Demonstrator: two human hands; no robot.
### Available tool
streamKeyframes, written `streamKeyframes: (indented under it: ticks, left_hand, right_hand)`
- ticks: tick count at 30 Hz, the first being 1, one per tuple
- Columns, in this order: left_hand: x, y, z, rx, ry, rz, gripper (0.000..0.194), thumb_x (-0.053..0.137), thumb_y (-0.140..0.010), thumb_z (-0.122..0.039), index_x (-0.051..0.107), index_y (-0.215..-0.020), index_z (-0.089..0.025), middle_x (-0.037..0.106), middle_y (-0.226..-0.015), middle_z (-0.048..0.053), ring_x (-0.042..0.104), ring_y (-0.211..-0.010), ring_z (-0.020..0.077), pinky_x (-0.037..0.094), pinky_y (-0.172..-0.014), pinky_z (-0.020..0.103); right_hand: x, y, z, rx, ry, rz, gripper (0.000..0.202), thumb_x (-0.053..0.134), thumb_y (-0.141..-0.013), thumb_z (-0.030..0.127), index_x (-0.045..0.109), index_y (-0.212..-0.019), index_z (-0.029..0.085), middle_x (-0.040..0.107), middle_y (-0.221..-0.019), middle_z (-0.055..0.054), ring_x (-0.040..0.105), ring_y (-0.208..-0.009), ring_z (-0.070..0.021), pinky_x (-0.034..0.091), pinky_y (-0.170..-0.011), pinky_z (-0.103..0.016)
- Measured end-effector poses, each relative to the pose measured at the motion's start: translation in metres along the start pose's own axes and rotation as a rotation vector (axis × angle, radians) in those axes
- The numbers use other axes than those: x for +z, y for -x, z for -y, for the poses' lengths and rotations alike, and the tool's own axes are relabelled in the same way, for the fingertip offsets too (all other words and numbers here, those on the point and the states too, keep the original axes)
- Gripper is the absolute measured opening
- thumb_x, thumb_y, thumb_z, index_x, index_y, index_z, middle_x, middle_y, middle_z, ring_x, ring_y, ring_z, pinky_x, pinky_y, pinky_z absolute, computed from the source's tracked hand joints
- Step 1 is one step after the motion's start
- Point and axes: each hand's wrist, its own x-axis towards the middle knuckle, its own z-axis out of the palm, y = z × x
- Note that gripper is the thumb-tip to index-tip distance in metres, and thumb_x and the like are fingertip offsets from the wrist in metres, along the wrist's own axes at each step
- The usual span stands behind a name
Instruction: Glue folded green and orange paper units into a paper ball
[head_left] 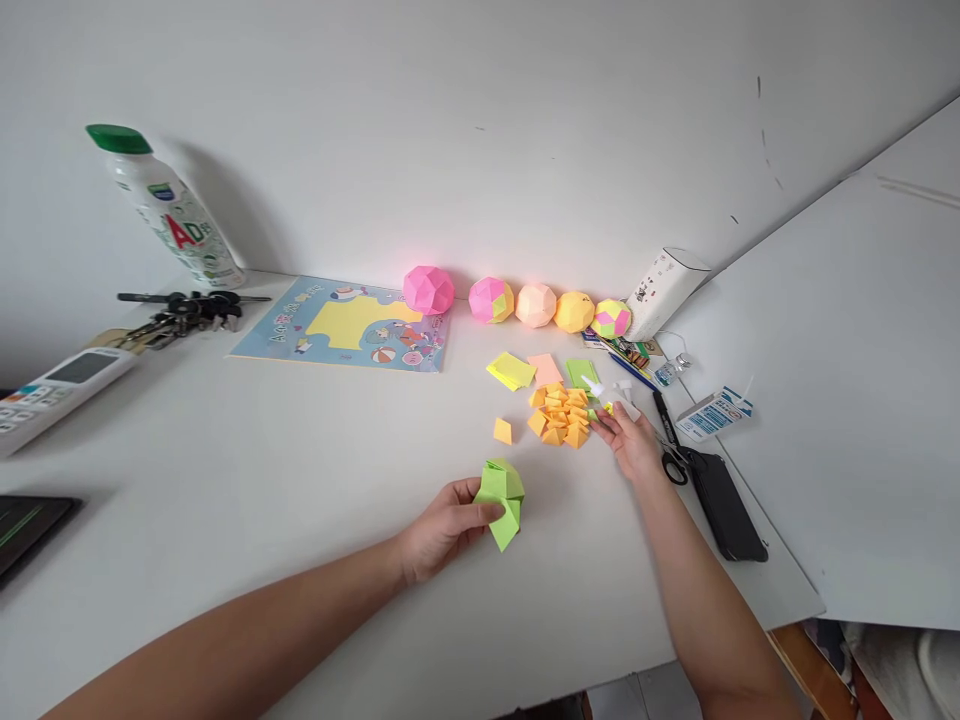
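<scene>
My left hand (450, 520) is closed around a green folded-paper shape (502, 490), its thumb pressed on the front face. The shape is partly built, with a pointed flap hanging down. To the right, my right hand (631, 440) reaches low over the table, fingers stretched apart beside a pile of orange folded-paper pieces (559, 412). A white bottle with a pointed nozzle (594, 386) lies by its fingertips, partly covered by the hand. Whether the fingers touch the bottle is unclear. One orange piece (502, 431) lies apart from the pile.
Yellow paper sheets (511, 371), peach sheets (545, 369) and green sheets (580, 373) lie behind the pile. Several paper balls (536, 305) line the wall. Scissors (675, 468), a black phone (726, 505) and a small carton (714, 413) stand right; a bottle (176, 215) stands left.
</scene>
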Motion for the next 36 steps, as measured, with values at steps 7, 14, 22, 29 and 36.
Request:
streamKeyframes:
  ticks: [7,14,22,29,36]
  left_hand:
    - [-0.002,0.0,0.0,0.036,0.039,0.049,0.014,0.066,-0.074,-0.02,0.067,-0.086,-0.012,0.066,-0.082,0.007,0.061,-0.076,0.0178,0.045,-0.075,0.031]
    - [-0.002,-0.001,-0.002,0.081,0.111,0.06,0.017,0.062,-0.078,-0.021,0.066,-0.092,-0.011,0.067,-0.09,0.011,0.063,-0.084,0.021,0.048,-0.073,0.03]
    - [-0.007,-0.004,0.0,0.055,0.191,0.038,0.023,0.061,-0.078,-0.024,0.065,-0.098,-0.012,0.066,-0.105,0.013,0.065,-0.077,0.0191,0.051,-0.062,0.026]
    - [-0.004,-0.003,-0.002,0.047,0.224,0.078,0.026,0.058,-0.079,-0.021,0.064,-0.101,-0.008,0.064,-0.108,0.018,0.064,-0.088,0.0212,0.05,-0.072,0.027]
    - [-0.003,-0.003,0.0,0.051,0.261,0.065,0.022,0.059,-0.078,-0.018,0.066,-0.097,-0.009,0.068,-0.092,0.014,0.064,-0.084,0.0195,0.048,-0.076,0.028]
  right_hand:
    - [0.005,0.021,0.017,-0.068,0.013,-0.005,0.033,0.083,-0.059,0.034,0.06,-0.078,0.02,0.065,-0.067,0.003,0.064,-0.071,-0.0132,0.058,-0.074,-0.033]
    - [0.032,0.089,0.027,0.196,0.033,0.392,0.026,0.076,-0.07,0.035,0.064,-0.09,0.023,0.068,-0.074,-0.001,0.065,-0.081,-0.0196,0.054,-0.081,-0.043]
    - [0.04,0.117,0.015,0.368,0.033,0.504,0.022,0.069,-0.078,0.035,0.062,-0.095,0.022,0.065,-0.08,-0.003,0.062,-0.08,-0.0175,0.049,-0.087,-0.046]
    - [0.043,0.123,0.01,0.423,0.003,0.497,0.016,0.066,-0.081,0.033,0.062,-0.092,0.021,0.065,-0.084,-0.003,0.062,-0.081,-0.0174,0.046,-0.092,-0.047]
    - [0.044,0.123,0.007,0.412,0.063,0.495,0.022,0.064,-0.082,0.037,0.06,-0.096,0.02,0.065,-0.08,-0.004,0.062,-0.082,-0.0204,0.049,-0.083,-0.045]
